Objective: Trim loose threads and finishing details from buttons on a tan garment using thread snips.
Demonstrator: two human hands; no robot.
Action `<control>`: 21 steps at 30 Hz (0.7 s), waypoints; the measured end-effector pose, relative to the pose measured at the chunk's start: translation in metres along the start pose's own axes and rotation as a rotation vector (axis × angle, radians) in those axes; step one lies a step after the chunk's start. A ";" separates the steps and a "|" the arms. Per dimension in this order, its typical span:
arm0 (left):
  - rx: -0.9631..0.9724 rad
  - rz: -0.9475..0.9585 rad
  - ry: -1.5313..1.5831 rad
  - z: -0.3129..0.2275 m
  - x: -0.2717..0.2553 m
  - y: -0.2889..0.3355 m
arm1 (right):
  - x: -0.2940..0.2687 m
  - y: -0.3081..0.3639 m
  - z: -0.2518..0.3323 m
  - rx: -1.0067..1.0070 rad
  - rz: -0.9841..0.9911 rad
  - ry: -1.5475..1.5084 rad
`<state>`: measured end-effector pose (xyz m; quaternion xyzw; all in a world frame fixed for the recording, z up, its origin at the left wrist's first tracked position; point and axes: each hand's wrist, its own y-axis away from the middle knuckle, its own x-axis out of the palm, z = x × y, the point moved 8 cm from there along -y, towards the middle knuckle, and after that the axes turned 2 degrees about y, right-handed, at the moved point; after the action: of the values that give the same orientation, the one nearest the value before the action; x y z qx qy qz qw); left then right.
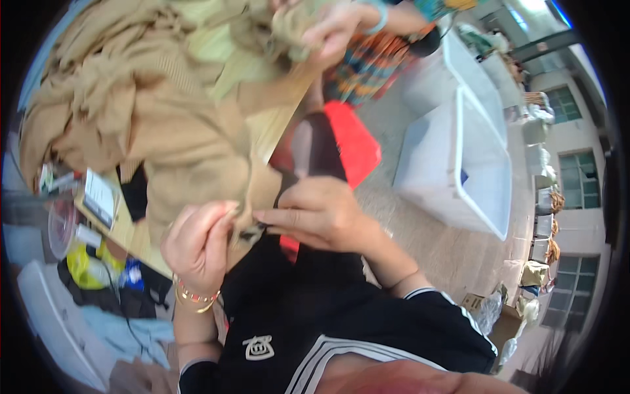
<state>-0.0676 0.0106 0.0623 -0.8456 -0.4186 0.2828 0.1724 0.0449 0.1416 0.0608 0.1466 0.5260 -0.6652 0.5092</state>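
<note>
A tan knit garment [197, 171] spreads over the table before me, and its near edge comes down between my two hands. My left hand [199, 244] is closed in a pinch, its fingertips at that edge. From the other side my right hand [328, 213] meets the edge, fingers bent and pressed together. Just below the right fingertips shows a small dark-and-pale thing [251, 232], too blurred to name. Whatever the right fingers pinch is hidden. Across the table, another person's hand [331, 33] handles similar tan fabric [289, 29].
More tan knitwear [98, 79] is heaped on the table's left. A small white box [100, 197] sits at the table's left end [121, 240]. A red stool [354, 148] stands ahead, with white plastic bins [426, 164] on the floor to the right.
</note>
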 end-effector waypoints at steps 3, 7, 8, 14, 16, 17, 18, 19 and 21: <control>0.051 -0.034 0.048 -0.002 0.003 -0.017 | -0.017 0.010 -0.017 0.109 -0.071 -0.067; -0.011 0.115 0.090 0.018 0.015 -0.053 | -0.023 0.030 -0.025 0.255 -0.141 -0.142; -0.046 0.125 0.135 0.027 0.020 -0.061 | -0.020 0.035 -0.026 0.324 -0.125 -0.177; 0.122 0.128 0.052 0.026 0.071 -0.132 | -0.011 0.058 -0.034 0.384 -0.154 -0.147; 0.146 0.146 0.022 0.032 0.085 -0.145 | -0.013 0.059 -0.039 0.444 -0.185 -0.155; 0.297 0.133 -0.038 0.026 0.091 -0.149 | -0.015 0.060 -0.042 0.461 -0.215 -0.170; 0.451 0.123 -0.098 0.018 0.097 -0.149 | -0.017 0.061 -0.045 0.478 -0.246 -0.187; 0.448 0.072 -0.080 0.018 0.101 -0.151 | -0.020 0.062 -0.048 0.494 -0.271 -0.194; 0.205 0.110 0.017 0.025 0.107 -0.156 | -0.023 0.064 -0.053 0.483 -0.295 -0.176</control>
<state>-0.1267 0.1902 0.0897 -0.8475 -0.3393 0.3261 0.2456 0.0900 0.2033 0.0205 0.1273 0.3217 -0.8481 0.4013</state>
